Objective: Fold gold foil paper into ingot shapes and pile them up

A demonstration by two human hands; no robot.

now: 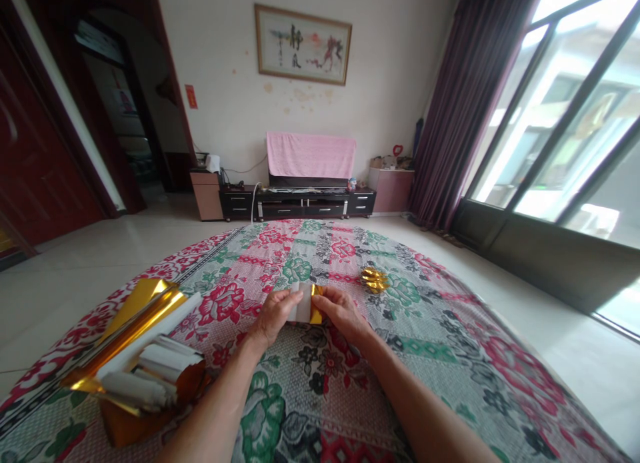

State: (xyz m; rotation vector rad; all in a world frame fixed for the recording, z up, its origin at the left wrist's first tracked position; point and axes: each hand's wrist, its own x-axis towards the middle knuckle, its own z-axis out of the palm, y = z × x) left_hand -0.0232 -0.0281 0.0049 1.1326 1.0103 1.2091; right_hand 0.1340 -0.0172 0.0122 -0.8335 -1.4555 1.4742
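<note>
Between my two hands is a small piece of gold foil paper, its pale back facing up and a gold strip showing at the right end. My left hand pinches its left end, thumb on top. The right end, where the gold side is folded over, is gripped by my right hand. Beyond my right hand lies a little pile of folded gold foil pieces. Sheets of gold foil are spread at the left, partly rolled, with stacks of white-backed paper on them.
A flowered cloth covers the round table under my hands. Across the room stand a low black TV cabinet and a screen draped with a pink towel. Purple curtains hang beside large windows at the right.
</note>
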